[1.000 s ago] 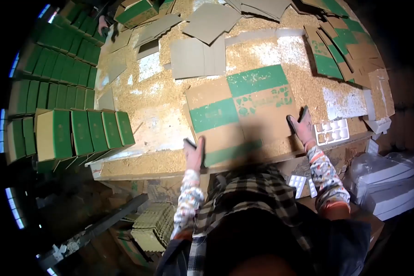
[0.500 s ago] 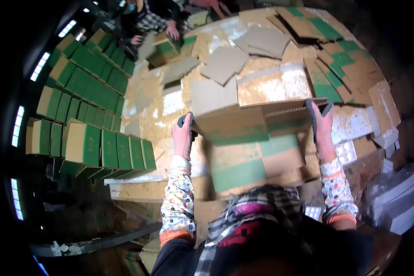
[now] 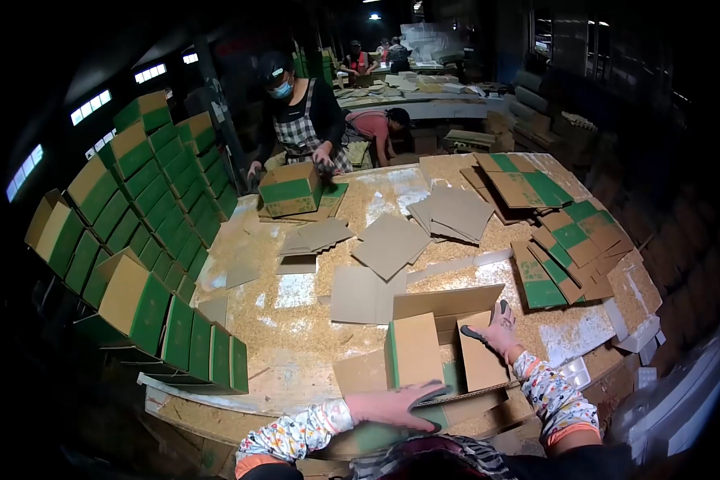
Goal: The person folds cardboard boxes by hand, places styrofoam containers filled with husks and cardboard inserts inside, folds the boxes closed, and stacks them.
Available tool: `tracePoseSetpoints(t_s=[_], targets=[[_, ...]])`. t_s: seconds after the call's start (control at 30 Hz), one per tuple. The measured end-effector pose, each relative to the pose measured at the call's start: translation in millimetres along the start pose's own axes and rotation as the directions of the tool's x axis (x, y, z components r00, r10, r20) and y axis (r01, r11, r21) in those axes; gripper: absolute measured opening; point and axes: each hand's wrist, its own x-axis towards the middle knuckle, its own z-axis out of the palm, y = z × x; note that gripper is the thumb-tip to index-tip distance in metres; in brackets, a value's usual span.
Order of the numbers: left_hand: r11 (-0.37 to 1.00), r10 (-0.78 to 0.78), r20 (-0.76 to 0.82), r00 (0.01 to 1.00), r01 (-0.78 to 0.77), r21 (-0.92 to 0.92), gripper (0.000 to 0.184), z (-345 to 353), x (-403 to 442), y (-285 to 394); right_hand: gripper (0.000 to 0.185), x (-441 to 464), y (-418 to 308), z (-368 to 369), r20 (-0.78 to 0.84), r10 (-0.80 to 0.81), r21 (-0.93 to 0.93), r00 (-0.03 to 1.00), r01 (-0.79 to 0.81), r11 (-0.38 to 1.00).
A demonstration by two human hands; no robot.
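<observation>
on a tabletop, the right hand grasps a likely light, stiff carton, best held by its walls, left hand spread open.

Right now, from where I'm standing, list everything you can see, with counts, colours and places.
Open carton: one, brown and green, table's near edge
Worktable: one, tan with white patches, centre
Plain sheets: several, grey-brown, mid-table
Flattened cartons: several, brown and green, table's right
Box: one, brown and green, table's far left
Stacked cartons: many, green and tan, left
Tray: one, white, partly hidden, near right
Co-worker: one, dark top, checked apron, far left
Other people: several, one in pink, background
Windows: several, white, upper left
Left hand: one, pink, dark fingertips, carton's near side
Right hand: one, pink, dark fingertips, carton's right side
</observation>
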Motion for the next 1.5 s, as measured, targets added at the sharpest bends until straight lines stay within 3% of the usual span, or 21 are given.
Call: tracePoseSetpoints(t_s=[0.07,0.13,0.2,0.27,0.3,0.33,0.43,0.5,0.53,0.63,0.7,0.77,0.87,0.93,1.0,1.13,1.17,1.23,1.33,1.47,1.5], targets=[[0.966,-0.245,-0.331,0.911,0.259,-0.002,0.101,21.8,0.7,-14.0,0.093,4.9,17.7,-12.3,0.310,-0.134,0.064,0.941,0.120,0.991],[0.853,-0.513,-0.633,0.580,0.426,-0.301,0.107,39.1,25.8,-77.8,0.087,45.2,0.2,-70.3,0.691,-0.194,0.096,0.696,0.178,0.979],[0.865,-0.479,-0.640,0.601,0.201,-0.459,0.106,43.7,24.6,-64.7,0.082,66.7,-37.7,-134.5,0.862,-0.094,0.028,0.499,0.138,0.990],[0.888,-0.434,-0.722,0.540,0.118,-0.445,0.105,59.0,27.9,-57.4,0.081,55.3,-32.2,-115.2,0.247,-0.499,0.162,0.830,0.472,0.866],[0.923,-0.383,-0.796,0.469,0.163,-0.349,0.106,64.6,29.0,-62.2,0.081,18.4,-42.2,-86.9,0.049,-0.668,-0.233,0.742,0.659,0.715],[0.946,-0.313,-0.862,0.398,0.211,-0.247,0.106,67.7,29.8,-67.7,0.084,-21.1,-46.7,-83.1,0.270,-0.674,-0.265,0.687,0.727,0.634],[0.896,-0.444,-0.759,0.477,0.233,-0.377,0.093,75.1,16.9,-72.9,0.075,-87.4,-8.6,-38.5,0.253,-0.765,-0.095,0.593,0.802,0.590],[0.737,-0.513,-0.535,0.671,0.025,-0.676,0.077,70.2,26.2,-103.6,0.072,-79.4,25.4,10.6,-0.190,-0.521,-0.026,0.832,0.526,0.850],[0.529,-0.462,-0.381,0.801,-0.096,-0.843,0.070,73.3,30.8,-128.9,0.071,-74.7,46.0,15.3,-0.081,-0.460,0.203,0.884,0.466,0.861],[0.394,-0.440,0.062,0.896,0.254,-0.883,0.061,7.9,2.9,-70.6,0.070,-53.4,81.7,7.8,0.265,-0.257,0.684,0.929,0.007,0.730],[0.931,-0.257,-0.723,0.641,-0.037,-0.363,0.056,44.3,3.2,-61.5,0.065,-35.0,45.1,-39.1,0.391,-0.217,0.898,0.894,-0.319,0.303],[0.999,0.018,-0.871,0.491,0.018,0.031,0.053,71.7,-6.4,-76.8,0.062,-32.0,10.6,-74.8,0.426,-0.252,0.877,0.869,-0.466,-0.122],[0.992,0.003,-0.735,0.678,0.092,0.090,0.054,101.4,-30.0,-178.9,0.051,-18.6,34.2,-32.9,0.465,-0.068,0.654,0.883,-0.291,0.698],[0.983,-0.004,-0.617,0.787,0.115,0.140,0.055,98.8,-37.3,-231.9,0.034,-31.6,33.2,4.9,0.187,-0.050,0.272,0.981,-0.003,0.962],[0.918,-0.391,-0.868,0.307,0.195,-0.344,0.047,45.3,-1.9,-243.1,0.028,-24.0,36.2,6.3,0.285,0.016,0.393,0.958,-0.132,0.910],[0.607,-0.753,-0.609,-0.247,0.094,-0.789,0.043,-20.7,102.9,-343.8,0.025,-23.1,38.2,4.4,0.288,0.101,0.381,0.952,-0.211,0.900],[0.362,-0.914,-0.402,0.061,-0.329,-0.872,0.044,-10.7,133.7,-401.3,0.025,-21.6,40.8,5.4,0.285,0.115,0.379,0.952,-0.222,0.898],[-0.113,-0.870,-0.207,0.448,-0.589,-0.800,0.051,-14.4,177.9,-433.1,0.025,-21.3,32.9,5.5,0.240,0.221,0.366,0.945,-0.299,0.881],[-0.196,-0.926,-0.084,0.367,-0.660,-0.725,0.063,-35.1,219.9,-421.6,0.025,-17.7,25.9,5.7,0.257,0.317,0.403,0.913,-0.399,0.824],[-0.204,-0.824,-0.054,0.565,-0.384,-0.900,0.037,-79.8,177.1,-370.5,0.020,1.4,19.4,3.4,0.349,0.337,0.349,0.875,-0.455,0.819],[-0.027,-0.923,-0.104,0.370,-0.330,-0.944,0.037,-77.7,184.5,-383.5,0.020,-0.2,19.6,4.5,0.368,0.341,0.331,0.865,-0.465,0.821]])
